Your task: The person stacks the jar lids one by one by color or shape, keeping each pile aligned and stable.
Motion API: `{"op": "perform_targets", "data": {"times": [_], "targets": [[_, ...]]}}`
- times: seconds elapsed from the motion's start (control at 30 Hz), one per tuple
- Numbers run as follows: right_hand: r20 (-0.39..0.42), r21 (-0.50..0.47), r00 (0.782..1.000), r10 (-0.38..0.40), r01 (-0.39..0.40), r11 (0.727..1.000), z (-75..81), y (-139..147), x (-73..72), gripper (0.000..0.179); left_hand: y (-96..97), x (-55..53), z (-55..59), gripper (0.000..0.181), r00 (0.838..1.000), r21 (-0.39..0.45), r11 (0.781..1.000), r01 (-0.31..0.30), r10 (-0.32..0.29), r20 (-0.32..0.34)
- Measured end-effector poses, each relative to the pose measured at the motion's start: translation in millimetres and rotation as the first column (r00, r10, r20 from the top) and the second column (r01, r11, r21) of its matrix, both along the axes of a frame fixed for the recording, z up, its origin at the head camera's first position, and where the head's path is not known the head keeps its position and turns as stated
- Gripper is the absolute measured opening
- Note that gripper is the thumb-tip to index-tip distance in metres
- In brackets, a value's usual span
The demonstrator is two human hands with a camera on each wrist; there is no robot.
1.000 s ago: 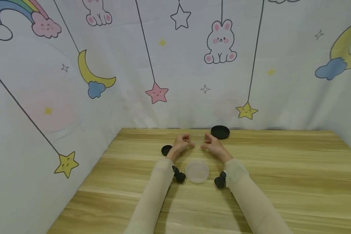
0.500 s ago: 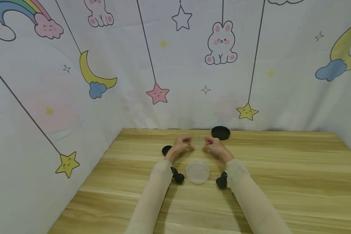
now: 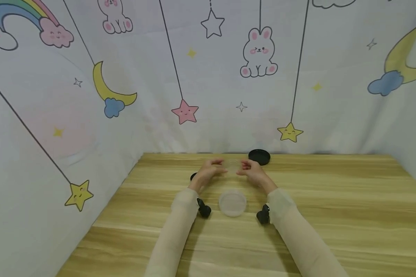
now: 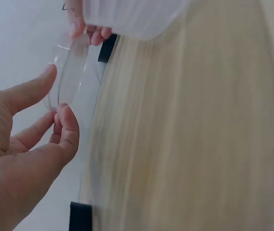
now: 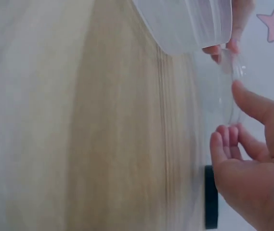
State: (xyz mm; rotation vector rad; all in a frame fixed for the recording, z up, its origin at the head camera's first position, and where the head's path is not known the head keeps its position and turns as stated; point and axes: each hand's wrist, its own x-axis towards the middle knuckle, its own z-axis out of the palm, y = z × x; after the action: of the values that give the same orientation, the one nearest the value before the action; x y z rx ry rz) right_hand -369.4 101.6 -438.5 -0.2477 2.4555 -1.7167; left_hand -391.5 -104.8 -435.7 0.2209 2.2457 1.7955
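Note:
Between both hands, a clear round shallow piece like a lid (image 3: pixel 233 166) is held up on edge, off the tabletop. My left hand (image 3: pixel 209 171) pinches its left rim with thumb and fingers; the left wrist view shows this left hand (image 4: pixel 35 134) close up. On the opposite rim, my right hand (image 3: pixel 254 173) pinches with its thumb and curled fingers, and the right wrist view shows the right hand (image 5: pixel 257 154) at that edge. A translucent round tub (image 3: pixel 232 203) stands on the table between the forearms, closer to the person than the clear piece.
A black round shallow dish or lid (image 3: pixel 259 157) lies at the table's back edge, just beyond the right hand. A smaller black round piece (image 3: pixel 193 176) is partly hidden behind the left hand. A cartoon-printed curtain (image 3: pixel 222 77) rises behind the wooden table (image 3: pixel 332 200).
The left hand and forearm have shifted slightly left, covering more of the small black piece. The clear piece stays between the hands, and the right hand keeps nearly the same place.

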Motion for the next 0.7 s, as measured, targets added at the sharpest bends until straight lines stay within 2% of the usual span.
{"op": "perform_targets", "data": {"times": [0.2, 0.3, 0.57, 0.7], "targets": [[-0.054, -0.044, 0.998, -0.022, 0.019, 0.999, 8.5, -3, 1.4, 0.060, -3.2, 3.9, 9.4, 0.057, 0.997, -0.060, 0.998, -0.013, 0.008, -0.075], [-0.068, -0.057, 0.997, -0.032, 0.029, 0.998, 12.2, -2, 3.1, 0.059, -3.7, 6.5, 12.1, 0.056, 0.994, -0.055, 0.998, -0.016, 0.010, -0.109], [-0.071, -0.112, 0.997, -0.013, 0.005, 0.994, 21.9, 0, 18.2, 0.063, -4.3, 22.9, 24.7, 0.057, 0.993, 0.049, 0.999, -0.008, 0.013, -0.118], [-0.100, -0.126, 0.995, 0.005, -0.018, 0.992, 29.1, 2, 27.5, 0.063, -5.4, 33.8, 32.8, 0.057, 0.990, 0.090, 0.996, 0.001, 0.012, -0.143]]}}
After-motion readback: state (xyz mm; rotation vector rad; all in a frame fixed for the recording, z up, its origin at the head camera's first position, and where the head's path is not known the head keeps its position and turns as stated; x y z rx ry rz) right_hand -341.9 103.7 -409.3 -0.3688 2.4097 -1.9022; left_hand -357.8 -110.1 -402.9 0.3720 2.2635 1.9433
